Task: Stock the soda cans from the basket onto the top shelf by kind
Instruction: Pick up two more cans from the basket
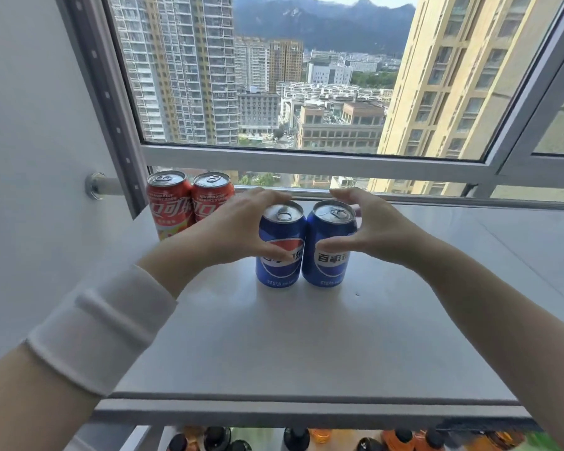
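Two blue Pepsi cans stand upright and touching on the white top shelf (306,346). My left hand (241,227) grips the left blue can (279,268), thumb across its front and fingers over its far side. My right hand (368,227) grips the right blue can (328,268) the same way. Two red Coca-Cola cans stand side by side at the shelf's back left: one (168,203) by the wall, the other (209,198) partly behind my left hand. The basket is not in view.
A large window (274,76) with a metal frame runs behind the shelf, and a white wall (30,141) closes the left side. Several bottles (215,439) with dark caps show on a lower shelf below the front edge.
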